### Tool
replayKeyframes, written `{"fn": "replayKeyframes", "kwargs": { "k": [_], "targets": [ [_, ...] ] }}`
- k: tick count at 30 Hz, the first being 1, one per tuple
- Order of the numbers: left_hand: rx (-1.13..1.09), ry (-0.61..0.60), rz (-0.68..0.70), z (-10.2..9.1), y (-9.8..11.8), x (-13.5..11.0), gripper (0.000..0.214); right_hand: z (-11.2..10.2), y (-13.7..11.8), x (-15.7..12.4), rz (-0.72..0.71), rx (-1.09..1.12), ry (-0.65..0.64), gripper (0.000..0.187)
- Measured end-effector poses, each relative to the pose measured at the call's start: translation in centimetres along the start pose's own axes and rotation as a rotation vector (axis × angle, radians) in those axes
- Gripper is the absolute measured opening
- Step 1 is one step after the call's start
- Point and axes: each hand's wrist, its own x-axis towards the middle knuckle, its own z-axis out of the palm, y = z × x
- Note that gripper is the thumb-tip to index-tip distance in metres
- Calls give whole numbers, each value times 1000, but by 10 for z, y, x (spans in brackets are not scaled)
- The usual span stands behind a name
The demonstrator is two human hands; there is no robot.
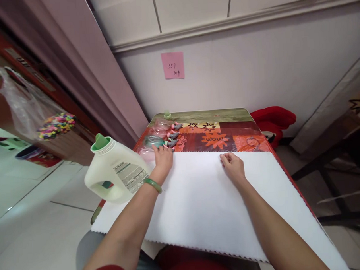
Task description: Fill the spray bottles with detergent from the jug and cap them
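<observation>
My left hand (163, 159) reaches over the nearest of several clear plastic spray bottles, its fingers bent down around the neck end. This spray bottle (146, 154) lies on its side, and its head is mostly covered by my hand. Just behind it lies a spray bottle with a green tint (153, 141), and further back others with pink collars and grey heads (175, 127). My right hand (233, 166) is over the white mat (197, 202), fingers curled together and nothing visible in them. Left of my left arm stands a big pale detergent jug (118, 169), uncapped, with a green spout.
A small green cap (167, 115) rests at the table's back left. The patterned red tabletop (230, 129) shows behind the mat. A pink note (172, 65) is stuck to the wall. A plastic bag (26, 106) hangs at left; a red plush item (275, 121) is behind the table.
</observation>
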Motion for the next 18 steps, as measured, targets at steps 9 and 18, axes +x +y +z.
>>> {"fn": "replayKeyframes", "kwargs": {
  "k": [9,18],
  "targets": [
    [-86,47,-12,6,-13,4,46,-1,-3,-1,-8,10,-4,37],
    [-375,97,48,-21,-5,-9,32,-3,-6,-4,14,68,-1,35]
  ]
}}
